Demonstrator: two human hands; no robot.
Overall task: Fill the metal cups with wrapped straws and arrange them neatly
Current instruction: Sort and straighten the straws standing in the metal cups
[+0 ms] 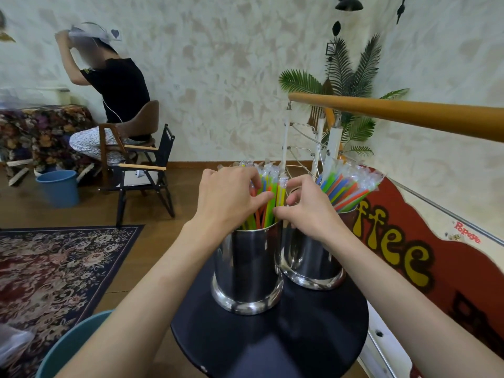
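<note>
Two polished cylindrical metal cups stand touching on a round black tabletop (272,342). The near-left metal cup (248,271) holds upright wrapped straws in green, yellow and orange (268,192). The far-right metal cup (311,257) holds a fuller bundle of wrapped straws (349,186) fanning to the right.

The left hand (226,197) has curled fingers pinching straws at the near-left cup's mouth. The right hand (305,203) is likewise curled, thumb and fingertips closing on the same bundle from the right.

Assessment: both cups appear filled. The step in hand is tidying the near-left bundle; the far-right bundle leans and looks yet to be straightened.
</note>
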